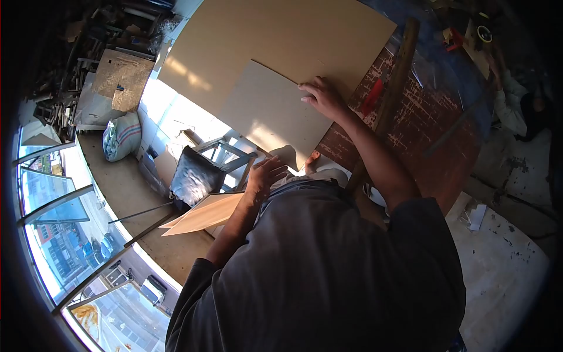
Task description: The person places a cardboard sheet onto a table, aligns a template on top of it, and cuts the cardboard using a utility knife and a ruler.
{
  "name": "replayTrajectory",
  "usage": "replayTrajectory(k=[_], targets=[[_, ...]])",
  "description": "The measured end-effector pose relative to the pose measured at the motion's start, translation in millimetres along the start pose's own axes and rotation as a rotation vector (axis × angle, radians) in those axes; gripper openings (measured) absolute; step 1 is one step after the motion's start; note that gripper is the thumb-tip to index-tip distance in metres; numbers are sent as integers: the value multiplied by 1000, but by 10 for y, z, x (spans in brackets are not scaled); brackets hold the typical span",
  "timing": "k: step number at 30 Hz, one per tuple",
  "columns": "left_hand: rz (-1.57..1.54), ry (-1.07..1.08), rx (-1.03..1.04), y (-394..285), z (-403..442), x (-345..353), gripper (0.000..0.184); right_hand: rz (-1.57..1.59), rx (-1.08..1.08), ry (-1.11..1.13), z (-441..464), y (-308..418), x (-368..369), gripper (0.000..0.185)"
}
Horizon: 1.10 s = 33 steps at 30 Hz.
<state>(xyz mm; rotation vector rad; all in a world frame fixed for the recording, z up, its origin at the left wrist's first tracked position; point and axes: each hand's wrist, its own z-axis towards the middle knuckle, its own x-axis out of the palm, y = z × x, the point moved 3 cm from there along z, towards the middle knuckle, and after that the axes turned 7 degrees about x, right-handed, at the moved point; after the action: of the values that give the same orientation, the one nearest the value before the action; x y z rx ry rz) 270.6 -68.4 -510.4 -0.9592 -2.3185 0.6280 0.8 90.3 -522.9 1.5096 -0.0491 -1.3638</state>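
Observation:
A large tan board [281, 35] lies in front of me, with a smaller grey-beige sheet [258, 102] on top of it. My right hand [324, 98] rests at the upper right edge of the smaller sheet, fingers apart and fingertips touching it. My left hand [267, 173] is close to my waist, its fingers stretched out, near the sheet's lower edge. It appears to hold nothing. Beside my left forearm, thin wood-grained panels [208, 212] stand tilted, partly hidden by the arm.
A dark-padded stool [196, 176] stands to my left, with a striped white sack [122, 136] beyond. A wooden bar [399, 76] crosses a worn red-brown surface [410, 132]. Scrap wood [58, 88] is piled far left. Another person [519, 108] is at the right edge.

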Motion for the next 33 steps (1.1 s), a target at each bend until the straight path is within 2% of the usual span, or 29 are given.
replayTrajectory(k=[3, 9, 11, 14, 17, 18, 21, 29, 33], targets=[[-20, 54, 69, 24, -1, 8, 40, 4, -11, -17, 4, 1, -3, 33], [116, -19, 84, 34, 151, -69, 38, -13, 0, -11, -29, -70, 61, 34], [181, -123, 200, -51, 216, -112, 38, 3, -34, -6, -6, -58, 69, 35], [222, -242, 479, -232, 461, -369, 45, 29, 13, 42, -17, -36, 59, 36], [57, -302, 651, -486, 667, -509, 60, 16, -10, 29, -1, 14, 12, 35], [50, -264, 656, -620, 695, -505, 68, 20, -17, 29, 5, 35, -7, 35], [78, -306, 692, -815, 837, -550, 68, 39, 0, 51, 10, 18, -8, 35], [88, -393, 614, -769, 1018, -625, 68, 70, 17, 49, 37, -49, 50, 34], [189, -358, 701, -756, 967, -547, 74, 73, 7, 36, 14, -10, 22, 33]])
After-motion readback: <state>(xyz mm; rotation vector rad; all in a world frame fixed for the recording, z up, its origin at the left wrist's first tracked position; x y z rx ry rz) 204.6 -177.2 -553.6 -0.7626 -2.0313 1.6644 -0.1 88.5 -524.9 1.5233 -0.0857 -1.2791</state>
